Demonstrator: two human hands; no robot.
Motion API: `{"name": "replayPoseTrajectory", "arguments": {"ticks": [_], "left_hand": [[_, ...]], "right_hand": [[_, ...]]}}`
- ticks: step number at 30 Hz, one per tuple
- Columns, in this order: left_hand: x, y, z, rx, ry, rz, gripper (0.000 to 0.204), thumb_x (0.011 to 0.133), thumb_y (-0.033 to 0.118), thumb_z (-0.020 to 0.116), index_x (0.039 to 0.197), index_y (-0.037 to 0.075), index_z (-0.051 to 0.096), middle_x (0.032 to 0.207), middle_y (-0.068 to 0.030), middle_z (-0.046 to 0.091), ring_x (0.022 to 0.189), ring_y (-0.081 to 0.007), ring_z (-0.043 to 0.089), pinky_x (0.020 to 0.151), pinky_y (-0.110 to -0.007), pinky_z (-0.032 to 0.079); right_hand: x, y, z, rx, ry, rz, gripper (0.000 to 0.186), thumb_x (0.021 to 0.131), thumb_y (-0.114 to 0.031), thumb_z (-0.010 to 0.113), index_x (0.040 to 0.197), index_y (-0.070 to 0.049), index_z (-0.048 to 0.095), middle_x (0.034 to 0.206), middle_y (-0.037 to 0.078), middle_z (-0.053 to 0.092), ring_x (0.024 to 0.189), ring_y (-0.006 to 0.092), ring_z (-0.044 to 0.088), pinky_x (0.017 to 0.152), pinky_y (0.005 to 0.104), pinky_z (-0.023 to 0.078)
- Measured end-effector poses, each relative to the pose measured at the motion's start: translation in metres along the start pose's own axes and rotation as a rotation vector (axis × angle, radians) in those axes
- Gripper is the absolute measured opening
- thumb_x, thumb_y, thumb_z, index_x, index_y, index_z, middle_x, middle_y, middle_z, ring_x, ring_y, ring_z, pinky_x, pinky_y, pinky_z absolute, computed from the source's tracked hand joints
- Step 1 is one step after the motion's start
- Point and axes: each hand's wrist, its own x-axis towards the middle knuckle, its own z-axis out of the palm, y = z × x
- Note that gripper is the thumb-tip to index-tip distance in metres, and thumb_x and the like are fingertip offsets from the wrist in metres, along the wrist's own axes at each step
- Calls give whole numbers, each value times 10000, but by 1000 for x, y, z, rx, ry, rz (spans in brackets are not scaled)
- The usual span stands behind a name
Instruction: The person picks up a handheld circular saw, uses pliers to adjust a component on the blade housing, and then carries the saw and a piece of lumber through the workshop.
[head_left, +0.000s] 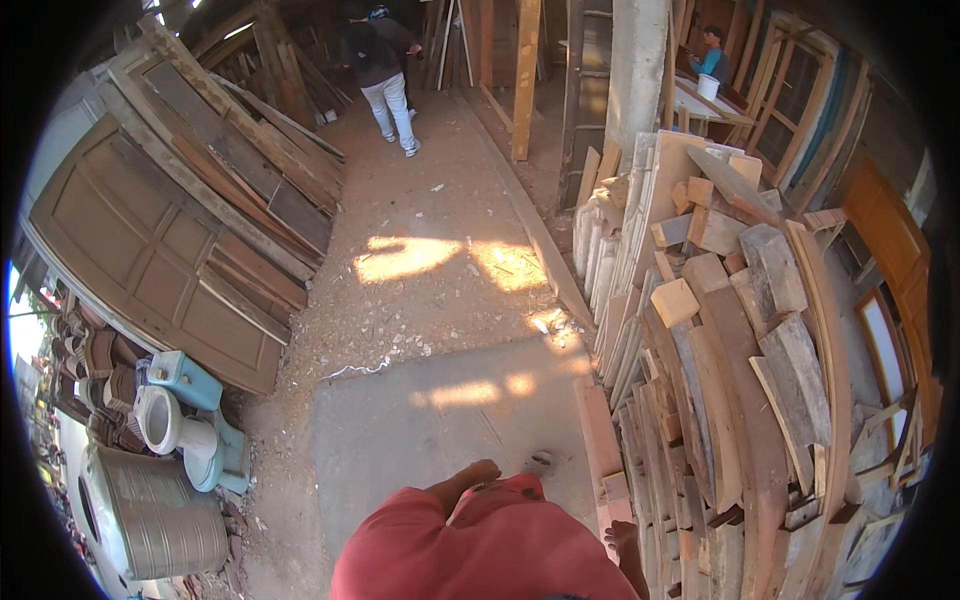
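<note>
brown door (155, 225) opposite, planks (728, 390) crowd the unclenched right hand (622, 539) (left hand (483, 471): can't tell).

Floor (395, 200): brown and dusty, with a grey slab (400, 430) in the foreground. Pale chips (427, 348) are scattered beyond the slab; a white strip (355, 370) lies at its far edge. Left, a door (150, 235), toilet (180, 433) and ribbed drum (165, 515); right, stacked planks (722, 370).
</note>
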Motion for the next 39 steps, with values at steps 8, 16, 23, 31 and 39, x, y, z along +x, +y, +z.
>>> {"name": "replayPoseTrajectory", "arguments": {"ticks": [8,16,23,31,39], "left_hand": [[-90,28,65,-666,-112,-519,488,908,437,527,1241,88,596,1213,-231,611,1118,-389,608,956,-471,484],[-90,-11,20,-1164,-3,-838,588,950,507,453,1402,131,449,1350,-229,526,1167,-421,573,993,-522,445],[-68,-157,-48,-1734,290,-1056,637,960,535,417,1474,164,353,1415,-220,474,1182,-443,555,1000,-559,425],[-55,-337,-119,-911,940,-919,257,960,302,474,1060,82,560,1029,-185,632,909,-353,644,669,-455,535],[-28,-357,-166,-1072,684,-804,285,943,260,471,1016,48,647,1076,-213,654,940,-386,658,768,-432,541]], "right_hand": [[9,-38,23,-651,-408,-596,179,882,-57,486,705,-68,514,595,31,467,476,139,491,372,292,317],[112,-180,144,-407,-290,-306,186,895,-216,565,827,-48,611,710,57,630,506,133,556,403,284,362],[163,-308,224,-402,-200,-330,161,904,-197,592,942,-43,620,704,45,616,500,135,530,419,270,323],[187,-372,282,-606,-388,-161,262,905,-267,585,1052,-51,574,843,71,592,628,167,534,529,307,337],[252,-495,400,-788,-414,-163,454,887,-380,602,1201,-66,508,1046,103,553,820,206,527,693,348,359]]}}
